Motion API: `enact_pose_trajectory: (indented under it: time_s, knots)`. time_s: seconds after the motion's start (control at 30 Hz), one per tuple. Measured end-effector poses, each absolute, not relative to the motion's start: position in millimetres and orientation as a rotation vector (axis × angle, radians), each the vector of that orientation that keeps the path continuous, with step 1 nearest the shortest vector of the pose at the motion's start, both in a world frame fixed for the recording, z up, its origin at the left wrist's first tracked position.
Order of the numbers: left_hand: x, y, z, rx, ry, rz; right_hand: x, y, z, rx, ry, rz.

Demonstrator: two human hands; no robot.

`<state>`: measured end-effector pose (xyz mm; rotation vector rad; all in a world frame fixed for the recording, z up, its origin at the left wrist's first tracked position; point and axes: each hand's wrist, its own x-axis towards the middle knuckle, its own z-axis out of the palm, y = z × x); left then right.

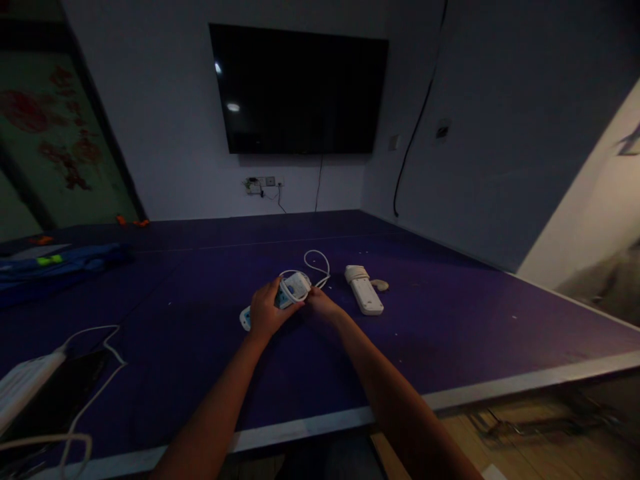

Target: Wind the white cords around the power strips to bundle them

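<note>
My left hand [265,310] is wrapped around a white-and-blue power strip [299,285], lifted at a tilt above the purple tabletop. White cord [327,265] is looped around the strip's far end, and a loose loop of it lies beyond. At that same end, my right hand [323,303] is closed with its fingertips at the cord; they are partly hidden. To the right lies a second, white power strip [367,297] with its cord wound round its upper end. Its pale plug [380,285] rests beside it.
The purple tabletop [200,373] has a pale front edge. At left are a white power strip [30,380], a dark flat panel [65,393], trailing cable [113,347] and blue cloth [85,263]. A television [305,93] hangs above wall sockets [263,181].
</note>
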<state>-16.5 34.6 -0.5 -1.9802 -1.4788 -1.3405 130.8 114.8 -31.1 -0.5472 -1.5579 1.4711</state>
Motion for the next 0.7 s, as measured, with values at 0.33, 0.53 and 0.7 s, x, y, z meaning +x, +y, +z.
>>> enact_pose_trajectory:
  time_s: [0.33, 0.53, 0.7]
  knots:
    - [-35.5, 40.7, 3.2, -1.576, -1.779, -1.286, 126.5, 105.0, -26.8, -0.814, -2.288, 0.640]
    - [-44.1, 41.1, 4.8, -1.455, -1.864, -1.205, 118.0, 86.0, -9.6, -0.842, -2.434, 0.188]
    - [-45.5, 40.2, 6.0, -1.432, -1.873, -1.121, 114.5, 73.1, -2.3, -0.883, -2.463, -0.042]
